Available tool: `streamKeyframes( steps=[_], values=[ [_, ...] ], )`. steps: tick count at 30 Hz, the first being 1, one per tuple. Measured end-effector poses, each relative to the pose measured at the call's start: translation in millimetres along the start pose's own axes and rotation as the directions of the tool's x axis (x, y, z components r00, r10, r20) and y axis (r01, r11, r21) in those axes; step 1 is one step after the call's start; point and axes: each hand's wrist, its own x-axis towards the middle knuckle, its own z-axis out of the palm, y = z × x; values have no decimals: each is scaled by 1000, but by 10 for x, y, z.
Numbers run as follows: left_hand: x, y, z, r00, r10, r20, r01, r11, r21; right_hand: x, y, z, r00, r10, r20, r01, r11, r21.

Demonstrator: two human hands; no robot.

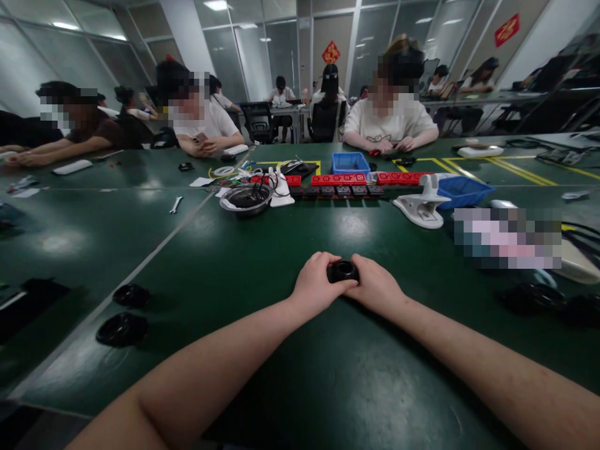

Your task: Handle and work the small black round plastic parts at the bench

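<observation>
Between my two hands is a small round black part (pixel 345 270) with a hole in its top, resting on or just over the green table (pixel 276 250). My left hand (pixel 319 284) wraps its left side, thumb laid across the near face. From the right, my right hand (pixel 376 281) closes round the same part, its fingers partly hidden. Two similar black parts (pixel 122 329) lie on the table at the left. More black ring-like parts (pixel 539 297) sit at the right edge.
Across the table's middle runs a row of red blocks (pixel 338 179), with a metal bowl (pixel 245 201), a blue bin (pixel 350 163), a white clamp-like stand (pixel 422 206) and another blue tray (pixel 462 190). A small wrench (pixel 176 204) lies left. Several people sit opposite.
</observation>
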Motion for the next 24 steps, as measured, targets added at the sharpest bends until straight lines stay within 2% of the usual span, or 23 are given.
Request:
streamKeyframes(
  steps=[3, 6, 8, 10, 13, 18, 24],
  values=[
    [29, -29, -36, 996, 57, 67, -54, 998, -44, 5, 40, -19, 995, -95, 10, 94, 991, 93],
    [59, -55, -81, 981, 106, 163, -93, 992, -85, 49, 148, -88, 960, -258, 105, 211, 919, 333],
    [67, -64, -98, 973, 129, 191, -112, 989, -95, 81, 215, -142, 916, -344, 207, 206, 846, 493],
    [65, -65, -103, 970, 150, 193, -134, 986, -97, 103, 256, -183, 880, -380, 284, 156, 797, 584],
    [57, -58, -101, 970, 150, 189, -134, 986, -95, 110, 278, -216, 873, -375, 312, 120, 785, 608],
    [60, -69, -103, 965, 140, 222, -126, 989, -78, 115, 299, -244, 845, -411, 343, 137, 786, 603],
    [61, -78, -110, 959, 173, 224, -155, 983, -98, 122, 287, -261, 859, -374, 350, 157, 842, 516]
  ],
)
